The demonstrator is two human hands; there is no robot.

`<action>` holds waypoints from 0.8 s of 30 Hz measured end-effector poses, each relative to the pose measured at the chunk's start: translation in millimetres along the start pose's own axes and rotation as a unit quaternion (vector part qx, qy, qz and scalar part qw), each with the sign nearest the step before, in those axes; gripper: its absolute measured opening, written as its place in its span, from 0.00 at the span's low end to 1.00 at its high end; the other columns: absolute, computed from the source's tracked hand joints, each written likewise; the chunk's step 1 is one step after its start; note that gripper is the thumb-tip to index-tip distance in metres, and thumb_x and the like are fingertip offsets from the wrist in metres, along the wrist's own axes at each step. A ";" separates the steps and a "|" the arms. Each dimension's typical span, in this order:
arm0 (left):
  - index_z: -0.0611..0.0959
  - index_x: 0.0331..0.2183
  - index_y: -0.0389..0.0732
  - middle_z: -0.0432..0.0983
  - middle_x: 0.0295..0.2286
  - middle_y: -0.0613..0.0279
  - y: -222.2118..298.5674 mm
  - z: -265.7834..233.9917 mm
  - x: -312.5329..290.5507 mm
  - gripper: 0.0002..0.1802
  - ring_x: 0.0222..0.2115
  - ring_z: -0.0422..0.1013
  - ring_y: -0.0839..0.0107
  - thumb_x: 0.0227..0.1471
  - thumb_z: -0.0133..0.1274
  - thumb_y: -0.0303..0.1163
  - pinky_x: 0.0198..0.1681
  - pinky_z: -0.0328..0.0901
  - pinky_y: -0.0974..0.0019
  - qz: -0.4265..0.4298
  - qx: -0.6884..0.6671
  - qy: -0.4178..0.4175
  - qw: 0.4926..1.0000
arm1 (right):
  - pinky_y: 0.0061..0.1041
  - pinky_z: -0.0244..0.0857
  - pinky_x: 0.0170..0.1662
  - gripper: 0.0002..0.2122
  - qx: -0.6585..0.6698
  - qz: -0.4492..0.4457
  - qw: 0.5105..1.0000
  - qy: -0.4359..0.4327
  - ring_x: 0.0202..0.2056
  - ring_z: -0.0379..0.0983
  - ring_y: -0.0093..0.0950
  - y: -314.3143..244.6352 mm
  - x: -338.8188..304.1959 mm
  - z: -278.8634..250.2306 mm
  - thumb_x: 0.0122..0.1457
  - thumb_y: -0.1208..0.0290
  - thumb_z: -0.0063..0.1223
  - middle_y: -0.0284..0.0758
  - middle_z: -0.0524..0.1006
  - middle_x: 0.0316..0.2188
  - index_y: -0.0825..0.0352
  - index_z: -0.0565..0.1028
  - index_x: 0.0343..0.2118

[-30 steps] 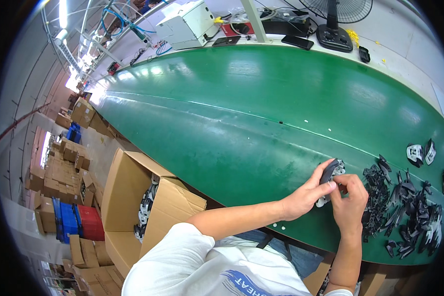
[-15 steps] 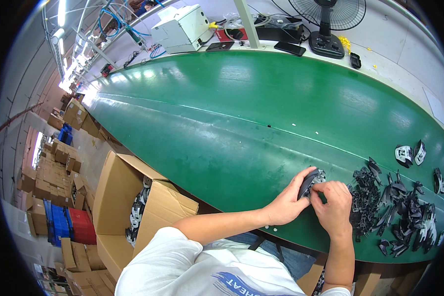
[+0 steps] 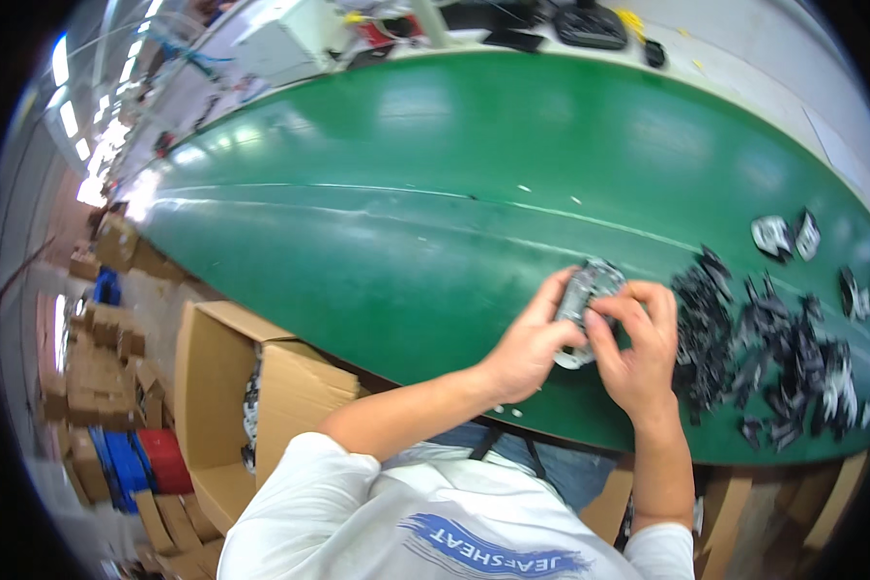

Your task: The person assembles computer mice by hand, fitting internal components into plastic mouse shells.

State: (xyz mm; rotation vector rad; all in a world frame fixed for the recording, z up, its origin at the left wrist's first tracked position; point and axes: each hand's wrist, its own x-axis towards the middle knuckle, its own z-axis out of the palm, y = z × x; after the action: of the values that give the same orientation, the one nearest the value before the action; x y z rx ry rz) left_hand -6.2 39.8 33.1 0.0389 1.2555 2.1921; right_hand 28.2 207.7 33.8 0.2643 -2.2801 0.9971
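Observation:
Over the near part of the green bench, my left hand (image 3: 529, 350) is closed round an oval grey-and-black plastic shell (image 3: 578, 298), shaped like a computer mouse housing. Its inner side, with small fittings, faces up. My right hand (image 3: 636, 340) comes in from the right, thumb and forefinger pinched against the shell's inside. Whatever small part lies between those fingertips is hidden. Right beside that hand spreads a pile of small black plastic parts (image 3: 701, 333). Farther right lies a heap of curved black strips and pieces (image 3: 797, 372), a few of them whitish.
Two white-and-black shells (image 3: 771, 237) lie beyond the heaps. At my left stands an open cardboard box (image 3: 304, 391) with similar parts inside. The green bench (image 3: 358, 232) runs far left; along its back edge are a white machine (image 3: 285, 43), a phone-like slab (image 3: 514, 40) and a fan base (image 3: 590, 26).
The view has tipped and shifted. The shell has turned, so its open inner side now shows more. My right fingers have stayed at it.

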 end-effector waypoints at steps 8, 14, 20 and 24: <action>0.53 0.74 0.43 0.66 0.63 0.54 2.9 6.5 -2.6 0.51 0.63 0.66 0.64 0.50 0.43 0.12 0.67 0.62 0.60 0.011 0.038 -0.041 0.998 | 0.38 0.63 0.48 0.08 -0.041 0.005 0.999 0.014 0.40 0.72 0.35 9.3 -3.1 -0.1 0.50 0.72 0.73 0.31 0.76 0.37 0.59 0.84 0.33; 0.54 0.75 0.44 0.66 0.64 0.52 2.8 14.5 -1.4 0.54 0.63 0.67 0.60 0.46 0.43 0.11 0.69 0.62 0.56 0.020 0.026 -0.032 0.999 | 0.35 0.63 0.43 0.08 0.001 0.030 0.999 0.022 0.38 0.71 0.33 15.6 -5.5 -8.2 0.49 0.72 0.73 0.31 0.75 0.36 0.59 0.84 0.32; 0.53 0.75 0.45 0.66 0.64 0.53 8.2 19.9 -6.6 0.54 0.63 0.68 0.61 0.47 0.43 0.11 0.68 0.63 0.57 0.051 0.051 -0.055 0.996 | 0.37 0.64 0.46 0.10 -0.026 0.010 0.998 0.061 0.37 0.70 0.32 14.9 -8.2 -5.6 0.48 0.73 0.74 0.30 0.74 0.34 0.57 0.83 0.32; 0.52 0.75 0.45 0.66 0.64 0.53 9.4 13.9 -7.1 0.52 0.62 0.68 0.62 0.52 0.45 0.11 0.67 0.64 0.58 0.038 0.045 -0.044 0.997 | 0.39 0.63 0.50 0.10 -0.048 -0.051 0.997 0.044 0.38 0.71 0.31 17.3 -5.0 -6.1 0.47 0.73 0.74 0.29 0.74 0.34 0.57 0.83 0.32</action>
State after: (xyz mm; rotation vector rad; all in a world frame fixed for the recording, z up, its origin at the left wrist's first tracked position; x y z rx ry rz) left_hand -0.7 43.4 50.1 0.2202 1.3235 2.1719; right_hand 27.8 223.7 23.6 0.2873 -2.2041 0.8280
